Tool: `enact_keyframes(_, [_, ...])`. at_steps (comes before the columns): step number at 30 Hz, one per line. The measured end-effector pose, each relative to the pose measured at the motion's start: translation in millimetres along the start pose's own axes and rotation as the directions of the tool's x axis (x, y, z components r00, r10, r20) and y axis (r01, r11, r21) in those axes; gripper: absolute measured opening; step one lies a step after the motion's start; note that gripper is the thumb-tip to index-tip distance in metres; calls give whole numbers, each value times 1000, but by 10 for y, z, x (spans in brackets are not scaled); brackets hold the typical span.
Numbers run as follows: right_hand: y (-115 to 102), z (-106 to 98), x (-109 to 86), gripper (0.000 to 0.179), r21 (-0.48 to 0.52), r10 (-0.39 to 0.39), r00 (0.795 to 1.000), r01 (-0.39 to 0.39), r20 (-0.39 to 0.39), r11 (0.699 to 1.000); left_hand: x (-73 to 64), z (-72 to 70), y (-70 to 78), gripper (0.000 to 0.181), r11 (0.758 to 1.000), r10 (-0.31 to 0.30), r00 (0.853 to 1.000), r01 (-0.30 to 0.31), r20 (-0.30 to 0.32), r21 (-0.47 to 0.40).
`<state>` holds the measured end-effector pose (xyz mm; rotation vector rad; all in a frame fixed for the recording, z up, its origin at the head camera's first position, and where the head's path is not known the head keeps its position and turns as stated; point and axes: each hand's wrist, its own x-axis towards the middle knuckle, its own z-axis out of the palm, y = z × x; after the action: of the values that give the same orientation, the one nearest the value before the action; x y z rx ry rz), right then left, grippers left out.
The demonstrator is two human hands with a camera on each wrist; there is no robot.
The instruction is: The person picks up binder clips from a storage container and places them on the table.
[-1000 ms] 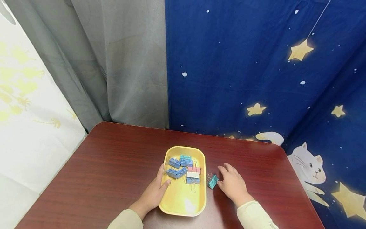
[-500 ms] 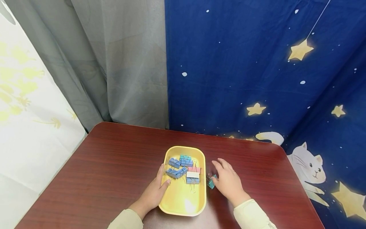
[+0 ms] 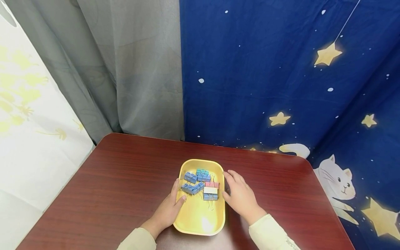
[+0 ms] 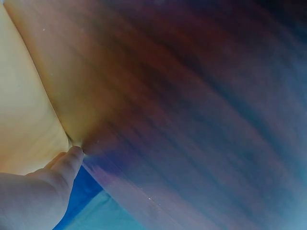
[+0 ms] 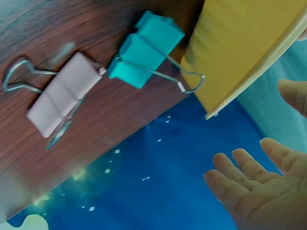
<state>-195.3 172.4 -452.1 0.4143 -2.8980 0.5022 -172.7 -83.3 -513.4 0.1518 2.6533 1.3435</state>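
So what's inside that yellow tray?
Several blue clips, plus a teal clip, a pink clip and a white clip. The tray shows bare bottom nearest the person; beneath the clips, it's covered.

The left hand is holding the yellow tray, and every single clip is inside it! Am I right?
Not quite: not every clip is inside. The right wrist view shows a teal clip and a pale pinkish clip lying on the table outside the yellow tray. The left hand is indeed holding the tray, as you said.
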Motion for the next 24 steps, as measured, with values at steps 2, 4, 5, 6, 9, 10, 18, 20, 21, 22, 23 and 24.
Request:
enact_keyframes(2, [-42,-3,14,61,5,-16,1000,16,6,1000,0,-1,2,69,1000,-1,1000,1,-1,0])
enact_keyframes(4, [-81,-7,27,61,13,-26,1000,26,17,1000,0,-2,5,68,1000,-2,1000,2,0,-3])
enact_keyframes(5, [-99,-8,34,60,15,-35,999,34,22,999,0,-2,5,68,1000,-2,1000,2,0,-4])
enact_keyframes(6, [-115,-5,43,61,15,-38,999,37,29,999,0,-3,7,68,1000,-2,1000,2,1,-6])
enact_keyframes(9, [-166,7,69,60,23,-51,998,50,47,998,-1,-6,12,68,1000,-2,1000,2,2,-9])
enact_keyframes(10, [-179,16,81,59,24,-58,997,57,53,998,-2,-6,12,68,1000,-3,1000,3,2,-9])
enact_keyframes(18, [-263,82,145,56,37,-82,991,78,109,996,-11,-9,19,68,1000,-2,1000,2,11,-17])
enact_keyframes(20, [-272,103,153,56,35,-79,989,75,127,997,-12,-10,19,68,1000,-3,1000,3,9,-16])
enact_keyframes(21, [-278,108,154,57,37,-77,988,73,136,997,-12,-10,19,68,1000,-3,1000,3,7,-15])
enact_keyframes(22, [-282,114,157,57,39,-74,987,69,143,997,-13,-10,18,68,1000,-4,1000,4,7,-14])
enact_keyframes(23, [-285,117,159,57,41,-73,986,67,147,997,-13,-10,19,68,1000,-5,1000,5,7,-12])
enact_keyframes(24, [-289,122,160,57,42,-72,986,66,150,997,-14,-11,19,68,1000,-7,1000,7,6,-11])
